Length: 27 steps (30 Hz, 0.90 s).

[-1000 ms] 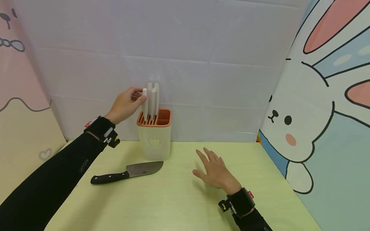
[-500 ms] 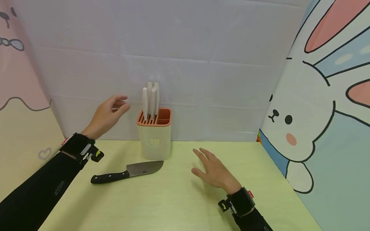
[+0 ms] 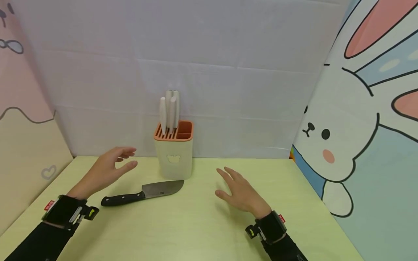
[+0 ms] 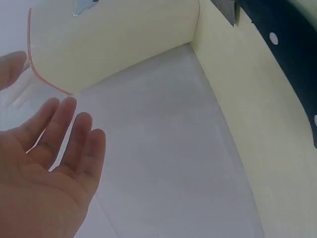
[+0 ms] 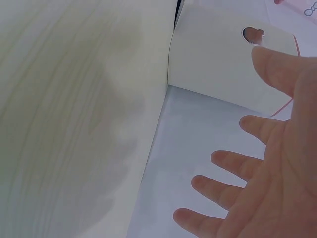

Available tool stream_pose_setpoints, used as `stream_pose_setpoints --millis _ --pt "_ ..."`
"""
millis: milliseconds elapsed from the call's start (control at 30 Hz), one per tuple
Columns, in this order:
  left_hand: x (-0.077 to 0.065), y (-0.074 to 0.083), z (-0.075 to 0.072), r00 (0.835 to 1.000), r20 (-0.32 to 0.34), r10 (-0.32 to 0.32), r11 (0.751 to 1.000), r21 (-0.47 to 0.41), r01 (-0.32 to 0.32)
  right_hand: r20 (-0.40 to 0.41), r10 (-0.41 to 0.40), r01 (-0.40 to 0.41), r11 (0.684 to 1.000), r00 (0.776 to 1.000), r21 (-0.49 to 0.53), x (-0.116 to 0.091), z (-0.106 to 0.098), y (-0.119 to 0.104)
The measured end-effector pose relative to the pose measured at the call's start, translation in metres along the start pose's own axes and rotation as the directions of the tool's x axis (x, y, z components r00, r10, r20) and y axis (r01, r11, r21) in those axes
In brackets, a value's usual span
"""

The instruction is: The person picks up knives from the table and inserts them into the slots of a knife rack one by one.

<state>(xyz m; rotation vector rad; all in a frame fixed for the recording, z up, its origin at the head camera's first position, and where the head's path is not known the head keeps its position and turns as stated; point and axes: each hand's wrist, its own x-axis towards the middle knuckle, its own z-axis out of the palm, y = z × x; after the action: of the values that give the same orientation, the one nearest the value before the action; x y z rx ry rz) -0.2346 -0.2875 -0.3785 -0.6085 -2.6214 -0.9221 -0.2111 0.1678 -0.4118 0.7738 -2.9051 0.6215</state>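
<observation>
My left hand point(image 3: 102, 172) hovers over the left part of the table, fingers relaxed and holding nothing. Just right of it lies a kitchen knife point(image 3: 143, 193) with a black riveted handle and a broad steel blade pointing right. In the left wrist view the dark knife handle point(image 4: 287, 59) crosses the upper right corner. Behind the blade stands a cream knife block point(image 3: 173, 159) with an orange slotted top. Several white-handled knives point(image 3: 168, 112) stand upright in its left slots. My right hand point(image 3: 243, 194), fingers spread, is held over the table to the right of the block, also with nothing in it.
The pale yellow table point(image 3: 202, 224) runs back to a white sheet point(image 3: 245, 108) hung close behind the block. A rabbit-print panel point(image 3: 346, 145) borders the right side, and a pink and cream panel point(image 3: 29, 145) the left.
My left hand has left the leftmost white knife handle and moved down and to the left, near the black-handled knife. My right hand has barely moved.
</observation>
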Motion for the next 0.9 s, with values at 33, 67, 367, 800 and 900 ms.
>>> stream_pose_setpoints --millis 33,67,367,800,900 --pt "-0.005 -0.001 0.002 1.000 0.016 0.001 1.000 0.012 -0.001 0.000 -0.002 0.002 1.000 1.000 0.000 0.000 0.000 0.000" --pt "-0.010 -0.002 0.004 0.999 0.036 -0.001 1.000 0.023 0.000 -0.002 -0.005 0.005 1.000 1.000 0.002 0.000 0.000 0.000" --pt "-0.037 -0.011 0.027 0.993 0.116 0.019 0.991 0.129 -0.035 -0.010 0.006 -0.006 1.000 1.000 -0.001 -0.001 0.000 -0.002" --pt "-0.053 -0.027 0.042 0.966 0.253 -0.054 0.977 0.211 -0.001 0.012 0.006 -0.006 1.000 1.000 0.010 0.000 0.001 -0.002" --pt "-0.054 -0.031 0.043 0.962 0.265 -0.062 0.976 0.218 0.003 0.016 0.010 -0.010 1.000 1.000 0.006 0.000 0.002 -0.004"
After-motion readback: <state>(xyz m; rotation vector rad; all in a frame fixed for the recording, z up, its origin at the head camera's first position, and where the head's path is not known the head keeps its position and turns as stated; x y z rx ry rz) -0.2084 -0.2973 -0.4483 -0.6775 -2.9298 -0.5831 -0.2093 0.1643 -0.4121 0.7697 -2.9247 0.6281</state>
